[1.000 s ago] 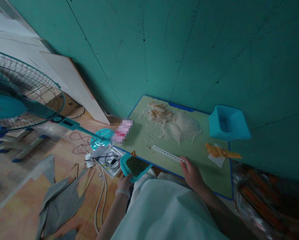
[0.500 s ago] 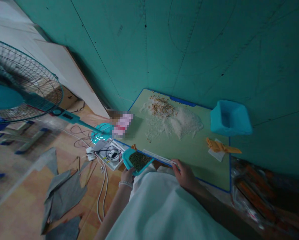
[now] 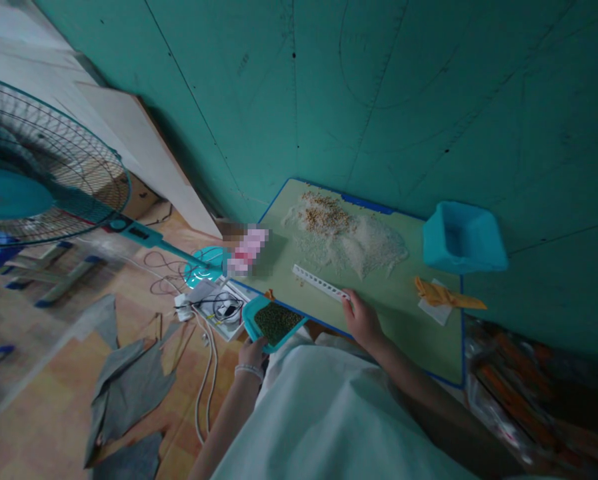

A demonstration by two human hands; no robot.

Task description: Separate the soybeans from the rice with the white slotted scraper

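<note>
My left hand (image 3: 253, 352) is closed on the near rim of a light-blue plastic basin (image 3: 250, 319). The basin sits at the table's front edge and contains small green beans (image 3: 279, 324), which look like mung beans. Over the tabletop, my right hand (image 3: 363, 323) grips one end of a white ruler (image 3: 319, 283) with a row of dark holes or marks along it. Beyond the ruler's far end lies a spread of white rice (image 3: 373, 245). Tan beans (image 3: 323, 213), perhaps soybeans, are heaped at the rice's far left.
On the pale green table (image 3: 403, 327), a second blue basin (image 3: 463, 237) stands at the back right, near an orange cloth (image 3: 446, 293). A pink blurred item (image 3: 249, 250) is at the left edge. A fan (image 3: 43, 180), cables (image 3: 209, 373) and grey scraps (image 3: 129, 393) occupy the left side.
My right hand has moved the ruler forward from the table's front edge, farther onto the tabletop toward the rice. The left hand and its basin stay almost where they were.
</note>
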